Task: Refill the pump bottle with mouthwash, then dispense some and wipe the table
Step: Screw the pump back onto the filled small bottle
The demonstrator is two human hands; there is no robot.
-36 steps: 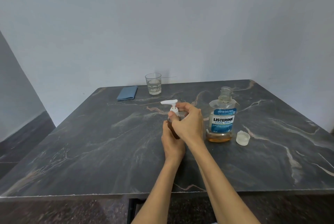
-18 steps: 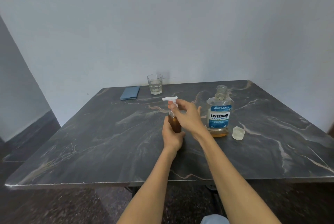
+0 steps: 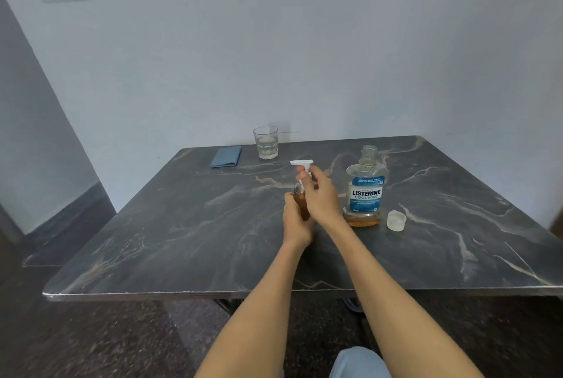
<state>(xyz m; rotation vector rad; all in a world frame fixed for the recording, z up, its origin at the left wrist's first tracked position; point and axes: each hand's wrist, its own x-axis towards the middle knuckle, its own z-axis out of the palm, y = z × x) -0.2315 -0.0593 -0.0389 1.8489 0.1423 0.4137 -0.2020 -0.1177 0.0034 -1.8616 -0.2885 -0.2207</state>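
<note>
Pump bottle [image 3: 301, 202], amber liquid, mid-worktop [image 3: 182, 225]: left hand [image 3: 297, 222] grips body, right hand [image 3: 320, 194] pinches white pump collar. Uncapped mouthwash bottle [image 3: 365, 191], amber remnant. Translucent cap [image 3: 396, 220]. Clear faceted glass [image 3: 266, 142]. Folded blue cloth [image 3: 226, 157].

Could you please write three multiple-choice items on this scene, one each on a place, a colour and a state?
1. Where does the loose cap lie?
A. Right of the mouthwash bottle
B. Beside the glass
C. On the cloth

2. What colour is the folded cloth?
A. Red
B. Blue
C. Yellow

3. How is the mouthwash bottle's neck?
A. Capped
B. Open
C. Fitted with a pump

Answers:
1 A, the cap sits on the table just right of it.
2 B, it shows blue.
3 B, the neck is bare while the left hand and right hand hold the pump bottle.
</note>
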